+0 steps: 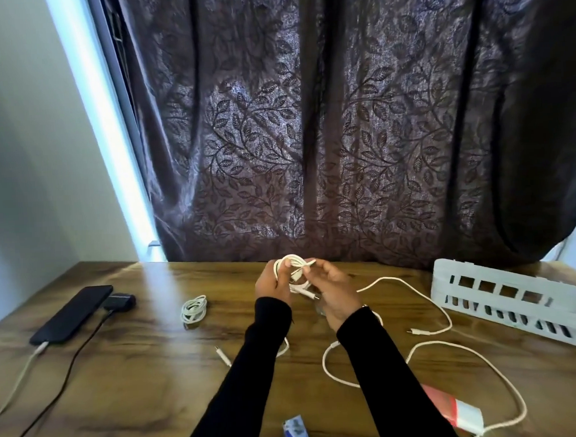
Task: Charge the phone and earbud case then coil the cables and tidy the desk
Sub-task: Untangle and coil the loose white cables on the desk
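Note:
A black phone (pixel 71 313) lies at the desk's left with a white cable plugged into its near end. Beside it sits a dark earbud case (pixel 120 301) with a black cable attached. My left hand (pixel 269 283) grips a coiled white cable (pixel 293 267) held above the desk's middle. My right hand (pixel 336 290) pinches the free end of that cable against the coil. A finished white coil (pixel 193 309) rests on the desk left of my hands. A long loose white cable (pixel 427 341) sprawls over the right half of the desk.
A white slotted plastic basket (pixel 511 302) stands at the back right. A red and white packet (pixel 453 407) lies near the front right edge, and a blue packet (pixel 297 432) sits at the front centre. A dark patterned curtain (pixel 326 134) hangs behind the wooden desk (pixel 138 373).

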